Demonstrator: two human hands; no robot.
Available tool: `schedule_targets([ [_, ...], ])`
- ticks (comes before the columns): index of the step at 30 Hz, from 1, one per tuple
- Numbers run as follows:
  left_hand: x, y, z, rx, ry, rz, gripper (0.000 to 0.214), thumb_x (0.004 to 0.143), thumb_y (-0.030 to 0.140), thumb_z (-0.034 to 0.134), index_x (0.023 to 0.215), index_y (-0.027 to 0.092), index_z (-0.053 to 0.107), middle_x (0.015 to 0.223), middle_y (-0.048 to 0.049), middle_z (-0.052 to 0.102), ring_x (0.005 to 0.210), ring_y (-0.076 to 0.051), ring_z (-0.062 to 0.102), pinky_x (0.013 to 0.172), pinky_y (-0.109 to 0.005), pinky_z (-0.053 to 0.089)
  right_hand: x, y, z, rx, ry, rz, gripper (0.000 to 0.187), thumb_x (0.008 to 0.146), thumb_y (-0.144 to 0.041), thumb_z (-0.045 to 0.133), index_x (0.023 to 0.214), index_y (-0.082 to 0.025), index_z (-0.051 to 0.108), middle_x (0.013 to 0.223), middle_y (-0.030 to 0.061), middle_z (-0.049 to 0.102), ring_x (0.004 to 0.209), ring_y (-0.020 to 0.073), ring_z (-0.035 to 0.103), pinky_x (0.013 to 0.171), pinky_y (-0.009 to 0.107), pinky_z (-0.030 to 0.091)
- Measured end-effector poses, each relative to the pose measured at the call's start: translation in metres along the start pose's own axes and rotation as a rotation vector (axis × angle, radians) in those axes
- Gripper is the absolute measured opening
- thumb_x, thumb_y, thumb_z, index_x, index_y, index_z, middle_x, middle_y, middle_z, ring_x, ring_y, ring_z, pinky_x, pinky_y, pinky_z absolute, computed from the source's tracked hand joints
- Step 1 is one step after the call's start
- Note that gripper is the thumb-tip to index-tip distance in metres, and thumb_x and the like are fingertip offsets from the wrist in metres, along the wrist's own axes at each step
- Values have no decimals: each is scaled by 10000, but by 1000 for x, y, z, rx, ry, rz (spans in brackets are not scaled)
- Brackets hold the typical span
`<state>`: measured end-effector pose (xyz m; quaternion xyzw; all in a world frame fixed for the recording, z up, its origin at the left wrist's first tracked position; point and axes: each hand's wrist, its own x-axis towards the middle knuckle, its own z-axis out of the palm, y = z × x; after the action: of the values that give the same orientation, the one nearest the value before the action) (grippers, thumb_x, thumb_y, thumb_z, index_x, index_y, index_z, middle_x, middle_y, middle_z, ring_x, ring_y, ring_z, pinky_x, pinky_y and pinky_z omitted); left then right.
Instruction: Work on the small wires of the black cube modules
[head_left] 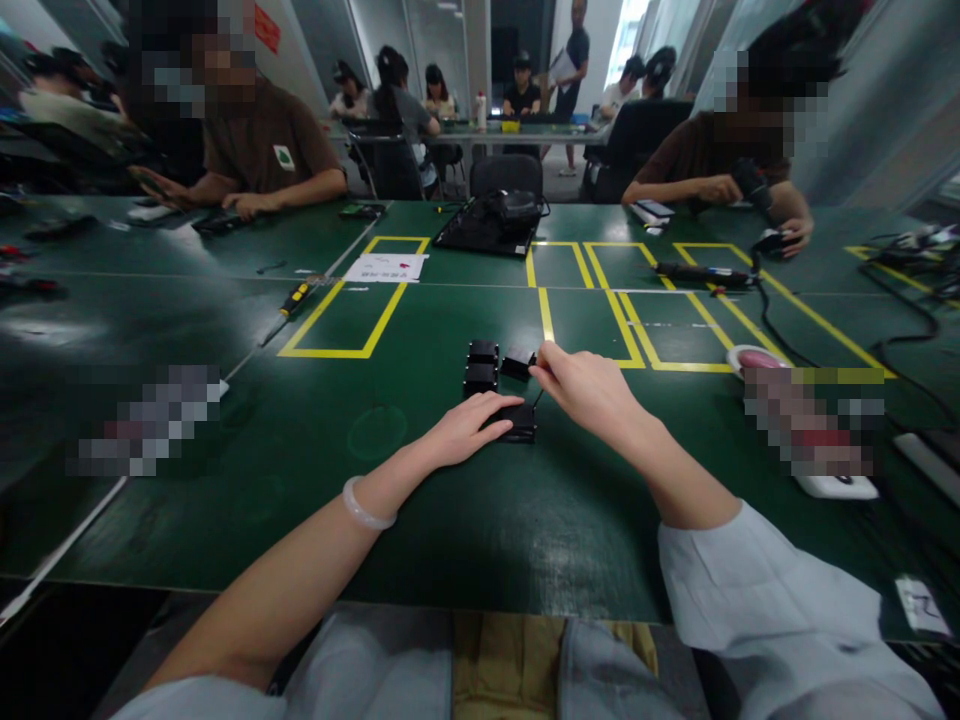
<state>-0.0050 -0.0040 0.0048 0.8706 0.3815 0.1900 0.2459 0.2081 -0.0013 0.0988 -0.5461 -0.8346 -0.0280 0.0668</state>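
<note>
My left hand (472, 428) rests low over the green table, its fingers and thumb about a small black block (523, 424) that they hold against the tabletop. My right hand (589, 388) is closed in a pinch on a thin dark rod (538, 399), whose lower end reaches the right side of that block. The rod's upper part is hidden by the fingers. Just beyond my left fingers two more black blocks (481, 365) lie one behind the other. Another black block (517, 361) sits tilted beside them, close to my right fingertips.
Yellow tape rectangles (330, 353) mark the green table (465, 540). A yellow-black screwdriver (295, 300) lies left, near a paper sheet (386, 267). A black tray (487, 232) stands ahead. A dark stick-shaped tool (705, 275) with a cable lies right. Two people work across the table.
</note>
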Motion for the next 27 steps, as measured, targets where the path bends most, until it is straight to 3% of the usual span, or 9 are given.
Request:
schedule_targets([
  [7, 0, -1, 1, 4, -5, -4, 416, 1010, 421, 387, 1387, 258, 453, 1276, -61, 567, 1170, -232, 525, 1031, -376, 396, -1, 0, 1, 74, 44, -44, 259, 948, -284, 305, 1107, -193, 489, 817, 47, 681, 609, 148, 556, 515, 276, 187],
  [14, 0, 1, 0, 2, -6, -5, 412, 1011, 416, 382, 1381, 255, 463, 1283, -66, 566, 1172, -234, 521, 1024, -371, 399, 0, 1, 2, 32, 10, -20, 309, 974, -396, 296, 1049, -201, 523, 792, 61, 678, 621, 160, 556, 517, 277, 186],
  [22, -1, 1, 0, -1, -3, -12, 410, 1011, 418, 382, 1380, 262, 466, 1258, -64, 575, 1156, -234, 529, 1014, -374, 405, -1, 1, 1, 81, 34, -25, 264, 955, -291, 291, 1099, -198, 491, 784, 43, 664, 597, 146, 538, 511, 269, 188],
  [27, 0, 3, -1, -2, -12, -12, 414, 1013, 419, 374, 1384, 258, 460, 1259, -65, 571, 1152, -232, 529, 1009, -374, 405, -1, 1, -1, 78, 22, -28, 286, 965, -364, 295, 1049, -202, 516, 798, 55, 672, 622, 159, 556, 523, 273, 198],
])
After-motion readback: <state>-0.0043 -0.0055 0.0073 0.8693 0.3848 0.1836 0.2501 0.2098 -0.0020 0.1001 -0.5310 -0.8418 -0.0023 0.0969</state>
